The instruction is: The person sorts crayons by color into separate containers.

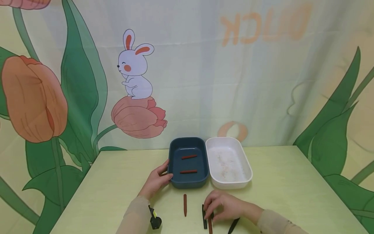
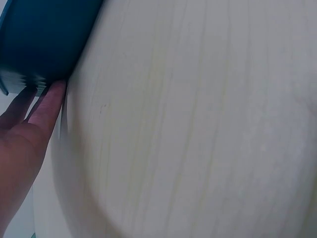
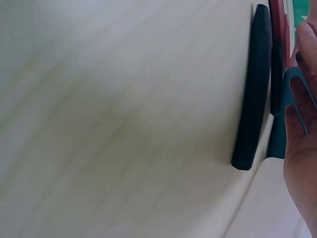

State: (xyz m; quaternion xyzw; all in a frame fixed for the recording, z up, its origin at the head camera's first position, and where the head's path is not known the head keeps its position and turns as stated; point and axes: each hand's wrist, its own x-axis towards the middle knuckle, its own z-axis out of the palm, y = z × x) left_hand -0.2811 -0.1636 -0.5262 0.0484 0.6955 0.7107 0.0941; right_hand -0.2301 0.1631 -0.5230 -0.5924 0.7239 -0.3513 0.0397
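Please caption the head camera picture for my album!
Left hand touches blue tray holding two red sticks; right hand near black sticks.

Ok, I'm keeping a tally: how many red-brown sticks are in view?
4: a far stick and a near stick in the blue tray, a lone stick in front of that tray, and another stick by the right hand, which may hide more.
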